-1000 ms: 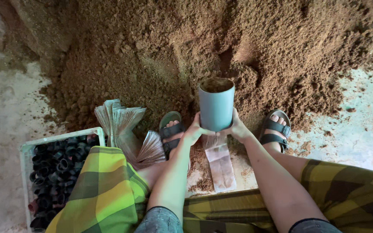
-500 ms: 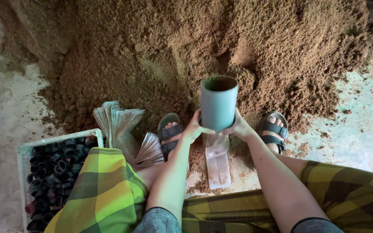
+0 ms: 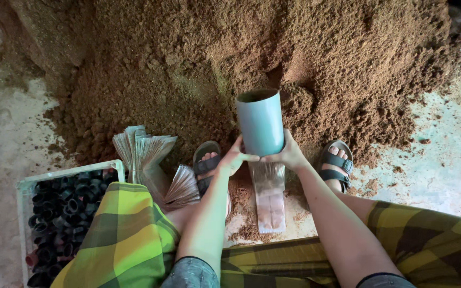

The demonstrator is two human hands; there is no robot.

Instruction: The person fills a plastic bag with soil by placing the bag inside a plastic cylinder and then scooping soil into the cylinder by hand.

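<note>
A grey-blue plastic pipe section (image 3: 260, 122) stands upright between my feet, its open top rim dark inside. My left hand (image 3: 234, 159) and my right hand (image 3: 289, 156) both clasp its lower end. A clear plastic bag (image 3: 269, 196) hangs from the bottom of the pipe and lies flat on the ground toward me, with some brown material inside. A large heap of brown, crumbly soil mix (image 3: 252, 58) rises directly behind the pipe.
A fanned stack of clear plastic bags (image 3: 150, 160) lies left of my left sandal (image 3: 207, 162). A pale crate (image 3: 28, 186) of several black round pots sits at the lower left. My right sandal (image 3: 335, 165) rests on pale concrete floor (image 3: 438, 154).
The pipe has tilted and lifted slightly; its top, seen full of brown mix a second ago, now looks dark and hollow. Both hands stay at its base.
</note>
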